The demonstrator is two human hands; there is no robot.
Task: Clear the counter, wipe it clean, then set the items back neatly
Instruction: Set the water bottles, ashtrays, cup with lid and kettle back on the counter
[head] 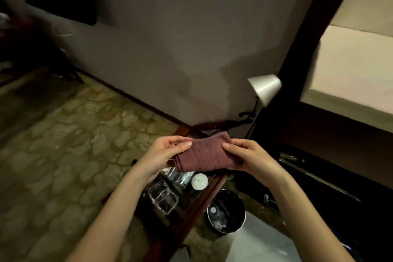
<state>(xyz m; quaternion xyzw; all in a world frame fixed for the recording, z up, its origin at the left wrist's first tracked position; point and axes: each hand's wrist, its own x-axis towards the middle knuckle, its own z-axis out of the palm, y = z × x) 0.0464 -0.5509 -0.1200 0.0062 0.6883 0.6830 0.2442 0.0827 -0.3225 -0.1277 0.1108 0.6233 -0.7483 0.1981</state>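
The person's left hand [163, 155] is gripping the left end of a folded reddish-brown cloth [205, 152], thumb lying flat on top and the other fingers curled beneath. Further right, the right hand [253, 157] is pinching the cloth's opposite end in the same way, thumb on top and fingers wrapped under. The cloth is hanging between the two hands, held up in the air and stretched across the gap, well clear of everything below.

Under the hands, a narrow wooden counter [209, 192] is standing against the wall, and it is carrying a clear glass ashtray [162, 199], a white candle [199, 181] and some blurred glassware that cannot be made out. To the right of it, a metal bin [226, 212] is sitting on the floor, and a lamp [264, 88] with a pale shade is leaning above.

The counter is probably not cleared yet. If wiping is started with these things in place, the cloth is likely to catch the ashtray or the candle and sweep them over the edge, towards the floor or the bin. The glass would likely break on the hard floor. The loose folds could also come undone once one hand lets go.
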